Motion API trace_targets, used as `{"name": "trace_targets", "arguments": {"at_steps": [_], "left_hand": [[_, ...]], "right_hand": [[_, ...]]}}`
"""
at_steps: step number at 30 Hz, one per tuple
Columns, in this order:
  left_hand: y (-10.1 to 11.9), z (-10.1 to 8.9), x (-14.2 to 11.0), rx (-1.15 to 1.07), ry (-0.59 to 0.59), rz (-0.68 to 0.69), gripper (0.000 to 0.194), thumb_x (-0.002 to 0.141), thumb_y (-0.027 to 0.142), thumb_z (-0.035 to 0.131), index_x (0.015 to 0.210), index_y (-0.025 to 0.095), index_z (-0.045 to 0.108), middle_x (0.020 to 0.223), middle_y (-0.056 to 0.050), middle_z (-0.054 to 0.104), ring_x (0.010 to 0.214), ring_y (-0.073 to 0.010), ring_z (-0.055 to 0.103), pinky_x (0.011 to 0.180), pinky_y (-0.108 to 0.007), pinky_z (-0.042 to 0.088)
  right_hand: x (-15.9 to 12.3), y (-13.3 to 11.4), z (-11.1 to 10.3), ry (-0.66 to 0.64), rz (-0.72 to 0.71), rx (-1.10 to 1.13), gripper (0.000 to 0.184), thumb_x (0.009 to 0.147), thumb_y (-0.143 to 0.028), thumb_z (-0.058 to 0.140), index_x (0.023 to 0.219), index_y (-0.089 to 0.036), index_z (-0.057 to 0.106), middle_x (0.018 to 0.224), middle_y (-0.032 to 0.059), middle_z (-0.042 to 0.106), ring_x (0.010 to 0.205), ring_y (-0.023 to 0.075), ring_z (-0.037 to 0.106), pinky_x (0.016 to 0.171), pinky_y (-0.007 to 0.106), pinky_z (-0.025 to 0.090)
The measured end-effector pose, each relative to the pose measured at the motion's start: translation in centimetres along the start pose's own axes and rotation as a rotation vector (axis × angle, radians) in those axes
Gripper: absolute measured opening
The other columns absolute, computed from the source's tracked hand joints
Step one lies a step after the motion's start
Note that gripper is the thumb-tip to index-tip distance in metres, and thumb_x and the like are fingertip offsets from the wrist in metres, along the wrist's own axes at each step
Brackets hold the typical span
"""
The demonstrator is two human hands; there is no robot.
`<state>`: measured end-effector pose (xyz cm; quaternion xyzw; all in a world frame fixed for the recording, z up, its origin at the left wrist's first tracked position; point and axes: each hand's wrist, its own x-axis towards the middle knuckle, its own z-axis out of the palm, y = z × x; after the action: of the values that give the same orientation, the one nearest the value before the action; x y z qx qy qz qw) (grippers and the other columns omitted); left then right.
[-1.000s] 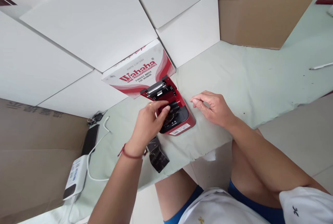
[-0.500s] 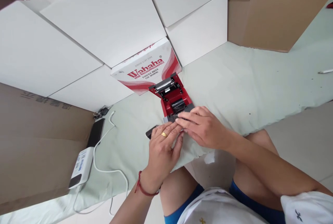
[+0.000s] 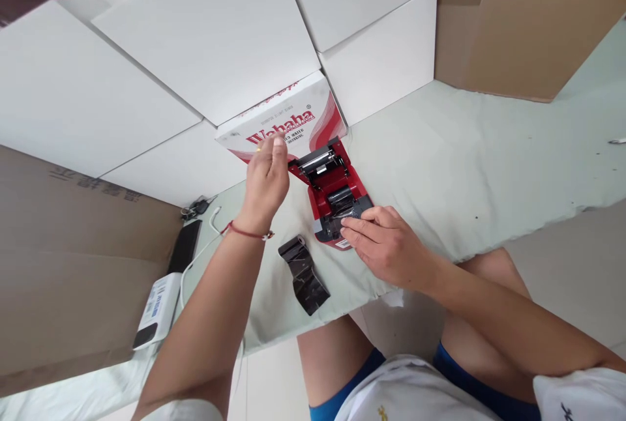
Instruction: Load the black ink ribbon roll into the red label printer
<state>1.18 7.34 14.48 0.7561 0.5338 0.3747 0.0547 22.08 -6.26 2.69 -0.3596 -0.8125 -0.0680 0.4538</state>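
A red and black label printer [image 3: 357,178] stands on the cloth with its lid [image 3: 320,159] raised. Inside lies a roll of glossy black ribbon [image 3: 340,197], its film drawn over the dark front part. My right hand [image 3: 384,242] is closed on the printer's front edge, fingertips pressing the film; its thumb is mostly hidden. My left hand [image 3: 267,173] is up beside the lid's left edge, loosely open, with its fingers partly hidden; contact with the lid cannot be made out. Left of the printer a loose black ribbon strip [image 3: 306,277] with a small core lies crumpled.
A white and red Wahaha carton [image 3: 320,105] stands behind the printer, against stacked white boxes [image 3: 210,36]. Brown cardboard boxes [image 3: 489,30] flank both sides. At the left lie a white device [image 3: 157,307], a black slab [image 3: 184,255] and a white cable [image 3: 198,253].
My left hand has left the printer's front and risen to the lid's left side, uncovering the loose black strip. My right hand stays at the front edge.
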Motion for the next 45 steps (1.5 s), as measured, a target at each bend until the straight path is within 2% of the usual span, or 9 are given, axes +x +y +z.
{"name": "trace_targets", "arguments": {"at_steps": [5,12,22,25,28,33,36,41,45], "left_hand": [[0.5,0.4,-2.7,-0.104,-0.14,-0.085,0.074,0.111,0.071,0.034,0.113,0.016,0.084,0.114,-0.013,0.087,0.107,-0.0283,0.081,0.102,-0.042,0.061],[0.2,0.6,-9.1,-0.162,-0.238,0.08,0.06,0.115,0.055,0.04,0.105,0.018,0.086,0.121,-0.013,0.087,0.12,-0.026,0.082,0.109,-0.042,0.063],[0.2,2.0,-9.6,-0.03,-0.158,0.201,0.038,0.112,0.035,0.052,0.102,0.02,0.085,0.119,-0.012,0.088,0.112,-0.0251,0.084,0.1,-0.041,0.065],[-0.8,2.2,-9.5,-0.184,-0.151,0.181,0.029,0.108,0.033,0.062,0.096,0.021,0.085,0.11,-0.01,0.088,0.106,-0.0236,0.083,0.099,-0.04,0.063],[-2.7,2.5,-10.3,-0.45,-0.156,0.068,0.018,0.098,0.027,0.073,0.11,0.027,0.085,0.128,-0.007,0.084,0.132,-0.0259,0.072,0.122,-0.045,0.051],[-5.1,2.9,-11.9,-0.879,-0.13,-0.356,0.081,0.076,0.022,0.084,0.15,0.046,0.063,0.175,0.002,0.048,0.17,-0.0314,0.034,0.135,-0.052,0.035],[-5.1,3.3,-12.0,-1.052,-0.228,-0.406,0.082,0.075,0.023,0.082,0.152,0.043,0.062,0.175,0.0,0.049,0.17,-0.0314,0.032,0.136,-0.05,0.035],[-4.4,4.1,-11.7,-1.154,-0.2,-0.439,0.073,0.075,0.029,0.086,0.146,0.037,0.07,0.169,-0.001,0.055,0.168,-0.0321,0.036,0.137,-0.046,0.035],[-4.2,4.0,-11.6,-1.155,-0.222,-0.455,0.096,0.073,0.021,0.092,0.158,0.048,0.055,0.171,0.002,0.053,0.166,-0.0279,0.04,0.135,-0.043,0.04]], "right_hand": [[-0.1,0.1,-0.3,-0.027,0.009,0.031,0.035,0.103,-0.008,0.066,0.131,-0.024,0.079,0.139,0.0057,0.081,0.112,0.0269,0.065,0.089,0.047,0.054],[-0.3,0.2,-1.0,-0.058,0.022,0.037,0.03,0.106,-0.01,0.064,0.132,-0.018,0.077,0.142,0.0034,0.08,0.113,0.0259,0.062,0.089,0.044,0.052],[0.4,0.2,-0.8,0.001,0.014,0.038,0.025,0.104,-0.006,0.063,0.121,-0.017,0.078,0.128,0.0051,0.085,0.103,0.0246,0.062,0.086,0.043,0.049],[0.5,0.1,-0.8,0.0,0.014,0.031,0.026,0.104,-0.007,0.062,0.12,-0.019,0.078,0.128,0.0039,0.085,0.103,0.0239,0.063,0.087,0.042,0.048],[0.6,0.1,-0.8,0.006,0.015,0.027,0.024,0.104,-0.006,0.063,0.12,-0.017,0.078,0.128,0.004,0.085,0.103,0.0235,0.062,0.086,0.042,0.049],[0.8,0.3,-0.8,0.016,0.031,0.07,0.024,0.104,-0.006,0.062,0.117,-0.018,0.079,0.125,0.0031,0.085,0.1,0.0226,0.061,0.083,0.04,0.05],[0.9,0.4,-0.9,0.013,0.033,0.097,0.024,0.104,-0.005,0.062,0.117,-0.015,0.079,0.126,0.0045,0.085,0.101,0.0233,0.06,0.084,0.04,0.051],[1.0,0.5,-1.3,-0.02,0.038,0.128,0.025,0.104,-0.006,0.061,0.12,-0.013,0.078,0.129,0.0061,0.084,0.101,0.0239,0.06,0.085,0.041,0.052],[1.0,0.7,-1.6,-0.055,0.037,0.138,0.025,0.105,-0.007,0.062,0.123,-0.014,0.078,0.131,0.0072,0.083,0.102,0.024,0.061,0.083,0.041,0.051]]}}
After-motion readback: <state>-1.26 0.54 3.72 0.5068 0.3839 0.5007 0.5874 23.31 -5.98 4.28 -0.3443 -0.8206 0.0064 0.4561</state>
